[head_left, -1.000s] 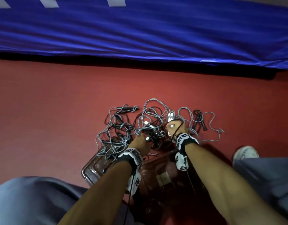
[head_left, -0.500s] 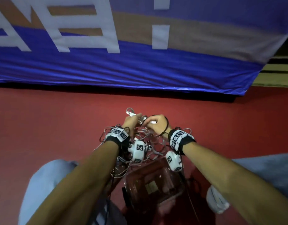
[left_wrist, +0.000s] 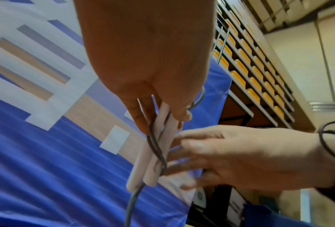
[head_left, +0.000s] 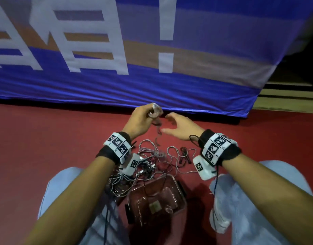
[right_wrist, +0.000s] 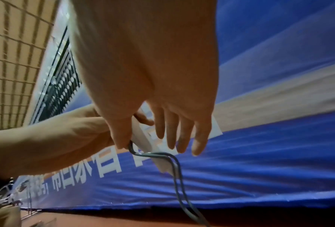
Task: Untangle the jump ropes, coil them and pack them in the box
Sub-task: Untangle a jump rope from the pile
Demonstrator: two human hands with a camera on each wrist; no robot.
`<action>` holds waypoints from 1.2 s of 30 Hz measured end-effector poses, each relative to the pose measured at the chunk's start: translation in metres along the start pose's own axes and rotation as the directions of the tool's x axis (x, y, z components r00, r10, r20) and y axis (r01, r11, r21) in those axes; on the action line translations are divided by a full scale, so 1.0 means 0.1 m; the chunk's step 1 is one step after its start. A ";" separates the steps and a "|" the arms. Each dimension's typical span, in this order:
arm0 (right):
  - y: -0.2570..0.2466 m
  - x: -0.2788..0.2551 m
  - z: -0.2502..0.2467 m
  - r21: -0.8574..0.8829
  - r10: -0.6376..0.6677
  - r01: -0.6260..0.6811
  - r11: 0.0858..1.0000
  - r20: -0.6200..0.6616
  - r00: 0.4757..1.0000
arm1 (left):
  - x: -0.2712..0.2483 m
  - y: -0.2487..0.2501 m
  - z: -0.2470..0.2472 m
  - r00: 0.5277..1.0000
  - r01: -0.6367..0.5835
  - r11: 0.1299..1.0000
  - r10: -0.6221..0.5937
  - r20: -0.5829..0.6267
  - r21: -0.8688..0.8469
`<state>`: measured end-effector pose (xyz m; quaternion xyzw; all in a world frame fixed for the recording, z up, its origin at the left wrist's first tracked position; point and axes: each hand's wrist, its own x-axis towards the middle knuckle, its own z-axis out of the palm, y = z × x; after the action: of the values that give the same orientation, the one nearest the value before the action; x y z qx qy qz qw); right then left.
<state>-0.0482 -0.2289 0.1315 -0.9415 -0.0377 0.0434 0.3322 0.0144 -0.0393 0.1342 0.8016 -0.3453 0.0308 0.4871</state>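
Two hands work above a red floor (head_left: 46, 147) that runs up to a blue banner (head_left: 205, 82) printed with white characters and a tan stripe; the banner's lower edge meets the floor just beyond the hands. In the left wrist view, rows of yellow seats (left_wrist: 246, 72) rise to the right.

The left hand (head_left: 139, 121) grips two white handles (left_wrist: 155, 147) side by side, with a grey cord (left_wrist: 157, 153) looped across them and hanging down from their lower ends. The right hand (head_left: 180, 128) is just beside them with fingers spread and relaxed; its thumb seems to touch the cord near the handles, though no firm grasp shows.

Below the wrists the rest of the jump ropes (head_left: 152, 163) lie in a loose tangle of grey and black cord on the floor between the person's knees. A clear plastic box (head_left: 157, 197) sits just nearer the body, its far rim touched by strands of the tangle; some cord lies over its left edge.

Bare red floor stretches wide to the left, and a narrower strip lies between the tangle and the banner.
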 end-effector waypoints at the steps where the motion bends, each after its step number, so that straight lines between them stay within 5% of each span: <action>1: -0.06 0.01 -0.02 0.034 -0.016 0.017 0.999 -0.045 0.999 | 0.00 0.05 0.00 0.999 -0.051 0.999 0.051 0.015 -0.017; 5: -0.13 0.07 -0.09 0.199 -0.009 0.048 0.979 -0.192 0.981 | -0.02 0.12 -0.04 0.990 -0.139 0.990 0.140 0.015 -0.031; 9: -0.11 0.09 -0.02 0.275 0.006 0.044 0.960 -0.180 0.984 | 0.01 0.14 0.05 0.976 -0.215 0.974 0.210 0.062 0.070; 14: -0.13 0.12 -0.02 0.042 -0.128 0.142 0.989 -0.251 0.960 | 0.05 0.15 0.12 0.977 -0.202 0.966 0.187 0.099 0.164; 17: -0.14 0.09 -0.12 -0.259 -0.182 0.112 0.959 -0.264 0.947 | 0.09 0.15 0.13 0.984 -0.180 0.972 0.180 0.018 0.151; 25: -0.06 0.02 -0.34 -0.547 -0.325 0.176 0.819 -0.188 0.927 | 0.15 0.10 0.13 0.996 -0.007 0.988 0.020 -0.089 0.152; 36: -0.07 -0.06 -0.39 -0.314 -0.321 0.294 0.903 -0.037 0.946 | 0.19 0.06 0.08 0.949 0.200 0.956 -0.244 -0.202 -0.213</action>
<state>-0.0500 -0.2480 0.1665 -0.9645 -0.1774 -0.0574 0.1872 0.0227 -0.0569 0.1419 0.7766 -0.1963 0.0335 0.5977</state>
